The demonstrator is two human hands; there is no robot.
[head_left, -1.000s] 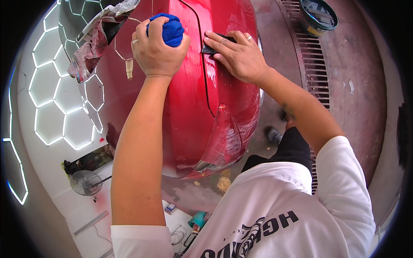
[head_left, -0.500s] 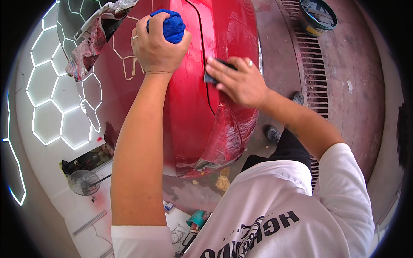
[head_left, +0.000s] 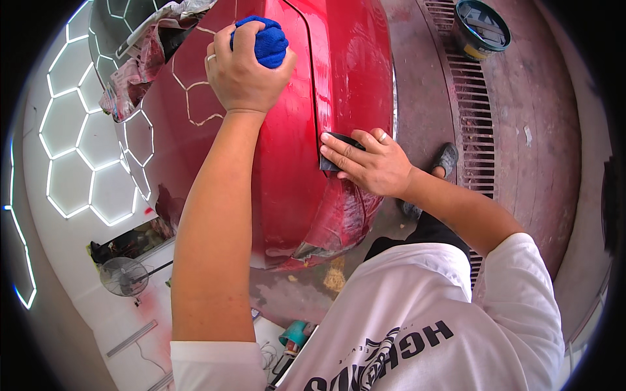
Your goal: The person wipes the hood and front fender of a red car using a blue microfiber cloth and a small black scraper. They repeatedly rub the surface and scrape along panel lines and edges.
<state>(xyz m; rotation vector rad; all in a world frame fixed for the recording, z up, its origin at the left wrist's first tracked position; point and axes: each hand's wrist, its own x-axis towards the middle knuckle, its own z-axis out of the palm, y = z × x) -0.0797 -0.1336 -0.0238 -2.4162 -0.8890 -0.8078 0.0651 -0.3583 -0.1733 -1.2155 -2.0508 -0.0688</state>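
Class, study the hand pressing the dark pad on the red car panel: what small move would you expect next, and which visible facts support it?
Probably a short stroke of the dark pad further along the seam. The right hand presses it flat against the red panel beside that seam, while the left hand grips a blue cloth higher up, apparently ready to wipe.

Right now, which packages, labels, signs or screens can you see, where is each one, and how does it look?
Round tin: on the floor at the top right, beside the drain grate; dark rim, open top, yellow band on its side.
Shirt print: on the person's white shirt, bottom centre; dark lettering.
No signs or screens in view.
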